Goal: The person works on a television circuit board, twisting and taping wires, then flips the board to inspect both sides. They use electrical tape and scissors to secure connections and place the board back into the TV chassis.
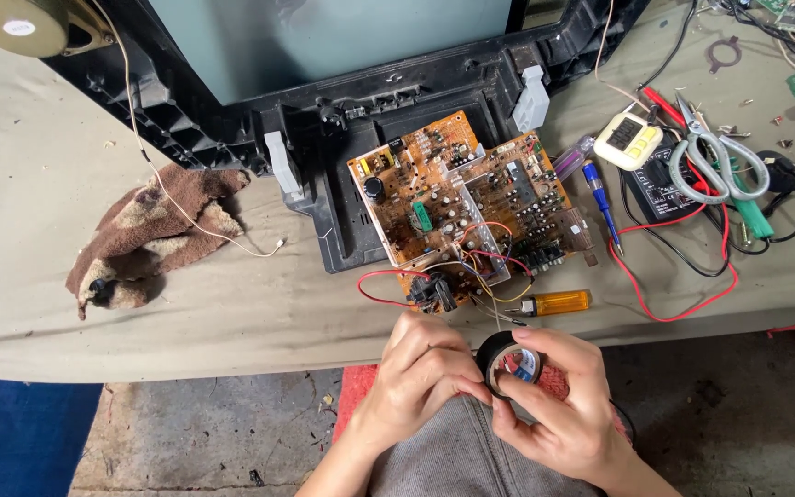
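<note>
left hand (420, 368): grip closed, fingertips pinching at the edge of the roll of black tape (508, 361).
right hand (558, 396): grip wrapped around the roll, thumb and fingers clasping its rim.
roll of black tape: held up between both hands, over the lap, just below the bench (232, 313) edge.
circuit board (466, 202): orange, on the bench above the hands, with red and yellow wires.
lighter (558, 302): orange, just beside the board's lower edge.
scissors (715, 161): far right, near a small white meter (627, 140).
rag (149, 235): brown, well left.
</note>
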